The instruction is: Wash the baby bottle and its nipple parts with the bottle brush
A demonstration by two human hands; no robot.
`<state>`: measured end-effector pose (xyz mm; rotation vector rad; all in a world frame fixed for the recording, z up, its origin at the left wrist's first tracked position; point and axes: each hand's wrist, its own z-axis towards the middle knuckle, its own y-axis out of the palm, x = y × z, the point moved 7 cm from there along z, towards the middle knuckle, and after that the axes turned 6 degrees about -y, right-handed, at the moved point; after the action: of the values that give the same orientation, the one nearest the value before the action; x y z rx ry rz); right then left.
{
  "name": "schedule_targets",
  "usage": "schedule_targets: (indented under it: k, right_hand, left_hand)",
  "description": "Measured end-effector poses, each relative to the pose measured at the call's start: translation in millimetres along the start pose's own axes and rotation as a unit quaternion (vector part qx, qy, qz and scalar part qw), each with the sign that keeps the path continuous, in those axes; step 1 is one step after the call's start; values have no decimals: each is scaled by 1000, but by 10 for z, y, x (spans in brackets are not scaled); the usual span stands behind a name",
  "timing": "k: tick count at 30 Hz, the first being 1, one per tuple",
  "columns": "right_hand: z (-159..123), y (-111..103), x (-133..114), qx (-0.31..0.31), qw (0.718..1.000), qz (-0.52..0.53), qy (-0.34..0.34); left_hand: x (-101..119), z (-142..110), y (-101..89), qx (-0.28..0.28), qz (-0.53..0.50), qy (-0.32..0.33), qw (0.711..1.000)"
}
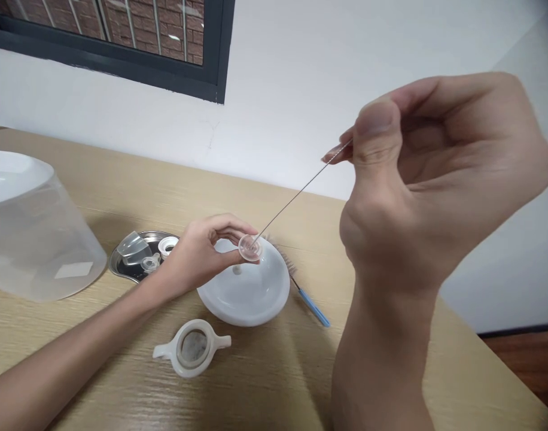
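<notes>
At far left, a large frosted plastic cover point(32, 239), smooth and round-walled with a white rim, lying on its side on the pale wood-grain tabletop point(274, 383). High above it, a dark window frame point(107, 66) with brick beyond the glass, set in a white wall point(346, 78). Just beside the cover, a shallow shiny steel tray point(121, 258) holding a clear cup-shaped piece point(133, 247), a small clear nozzle point(151, 262) and a white ring point(168, 245). Nearer the camera, a white two-handled strainer point(192, 348) with a fine mesh centre. Next, the left hand point(197, 257), its fingers point(231, 224) curled and closed on the rim of a small clear disc point(250, 247), held over a round white plastic lid point(251, 296). Running up from the middle of the disc, a thin twisted-wire brush point(301, 191), its far end pinched tight between thumb and fingers point(377, 126) of the right hand point(440, 179). Under that wire, past the lid, a bristly brush point(283, 257) with a slim blue plastic handle.
</notes>
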<state>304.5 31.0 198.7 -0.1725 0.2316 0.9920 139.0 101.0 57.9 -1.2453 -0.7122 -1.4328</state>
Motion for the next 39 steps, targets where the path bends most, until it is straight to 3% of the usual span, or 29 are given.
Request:
schedule_targets:
  k: [3, 7, 19, 23, 27, 30, 34, 39]
  right_hand:
    - [-3, 90, -38, -49, 998, 39, -13]
    - [-54, 268, 22, -118, 990, 81, 21]
    - [-302, 653, 347, -228, 958, 120, 128]
    - [-402, 806, 407, -298, 939, 103, 140]
    - [-444, 873, 388, -322, 936, 75, 123]
    - [-416, 824, 333, -302, 947, 51, 100]
    - [-302, 636, 251, -199, 974, 75, 81]
    - [-144, 368, 160, -97, 991, 77, 45]
  left_hand:
    - [-44, 18, 2, 2, -33, -24, 999]
    - [-30, 30, -12, 22, -84, -48, 995]
    - [-41, 78, -157, 83, -170, -85, 978]
    - [27, 77, -263, 107, -193, -53, 974]
    - [66, 99, -309, 101, -184, -30, 977]
    - [20, 107, -241, 78, -183, -41, 979]
    - [-72, 63, -56, 34, -147, -63, 986]
    - [-53, -11, 65, 11, -69, -9, 998]
